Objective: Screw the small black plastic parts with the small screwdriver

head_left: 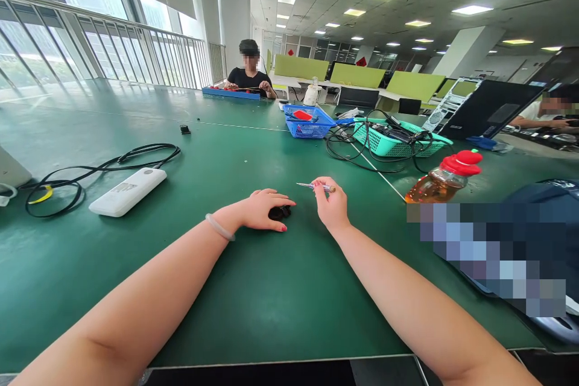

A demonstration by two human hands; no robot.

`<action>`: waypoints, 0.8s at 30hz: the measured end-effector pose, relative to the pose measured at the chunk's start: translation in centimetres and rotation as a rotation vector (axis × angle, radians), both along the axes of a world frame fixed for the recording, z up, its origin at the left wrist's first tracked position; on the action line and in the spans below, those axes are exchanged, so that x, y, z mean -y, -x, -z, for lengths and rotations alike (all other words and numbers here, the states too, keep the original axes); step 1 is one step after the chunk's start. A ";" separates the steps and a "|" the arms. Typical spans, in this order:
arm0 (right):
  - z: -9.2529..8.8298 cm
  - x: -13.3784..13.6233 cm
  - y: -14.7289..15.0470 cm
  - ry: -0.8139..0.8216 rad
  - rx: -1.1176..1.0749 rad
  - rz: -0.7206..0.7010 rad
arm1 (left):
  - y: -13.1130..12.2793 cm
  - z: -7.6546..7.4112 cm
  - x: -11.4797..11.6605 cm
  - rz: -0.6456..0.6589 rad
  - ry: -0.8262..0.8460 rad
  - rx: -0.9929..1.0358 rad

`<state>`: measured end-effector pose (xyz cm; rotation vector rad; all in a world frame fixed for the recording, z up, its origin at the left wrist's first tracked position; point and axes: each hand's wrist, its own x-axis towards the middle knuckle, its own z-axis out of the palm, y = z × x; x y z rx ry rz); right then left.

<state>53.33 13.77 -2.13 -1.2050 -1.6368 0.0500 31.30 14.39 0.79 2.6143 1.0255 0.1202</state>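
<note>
Left hand [265, 210], thumb apart, arches over the black piece [279, 213]; right of it, right hand [332, 202] pinches a leftward-pointing screwdriver [307, 185].

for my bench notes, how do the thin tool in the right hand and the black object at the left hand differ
The thin tool is straight and slender; the black object is compact. The tool has a pale shaft; the object looks dark. The tool is pinched in the right hand; the object is partly hidden by the left hand. Both are small.
</note>
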 end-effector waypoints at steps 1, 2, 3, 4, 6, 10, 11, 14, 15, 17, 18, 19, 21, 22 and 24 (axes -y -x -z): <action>0.0 0.0 0.1 -0.003 0.009 -0.007 | 0.1 0.3 0.0 0.001 0.014 0.020; 0.0 0.0 0.2 -0.011 0.023 -0.016 | 0.2 0.6 -0.1 -0.001 0.015 0.049; 0.0 0.1 0.5 -0.026 0.043 -0.024 | 0.3 0.8 -0.1 -0.008 0.004 0.078; 0.0 0.2 0.8 -0.047 0.068 -0.032 | 0.3 1.0 0.0 -0.015 -0.012 0.104; -0.2 0.5 1.5 -0.089 0.131 -0.047 | 0.4 1.3 0.1 -0.035 -0.047 0.156; -0.1 0.7 2.7 -0.157 0.304 -0.109 | 0.2 1.7 0.4 -0.081 -0.122 0.253; 0.0 0.7 2.9 -0.182 0.350 -0.120 | 0.1 1.7 0.5 -0.088 -0.143 0.261; 0.3 0.6 3.1 -0.218 0.439 -0.092 | 0.1 1.9 0.9 -0.115 -0.196 0.245; 0.4 0.6 3.1 -0.214 0.458 -0.075 | 0.2 1.9 1.1 -0.134 -0.206 0.234; 0.4 0.5 3.0 -0.211 0.489 -0.051 | 0.7 2.0 1.8 -0.166 -0.213 0.215; 0.5 0.5 3.0 -0.212 0.501 -0.045 | 1.2 2.0 2.2 -0.175 -0.210 0.209; 0.5 0.4 3.0 -0.215 0.507 -0.039 | 1.8 1.9 2.8 -0.178 -0.207 0.203; 0.5 0.4 2.9 -0.218 0.496 -0.021 | 3.8 1.8 4.1 -0.185 -0.200 0.187; 0.6 0.4 2.9 -0.215 0.483 -0.011 | 5.1 1.7 4.8 -0.200 -0.199 0.175; 0.6 0.3 2.8 -0.205 0.460 0.004 | 8.2 1.4 6.3 -0.267 -0.199 0.139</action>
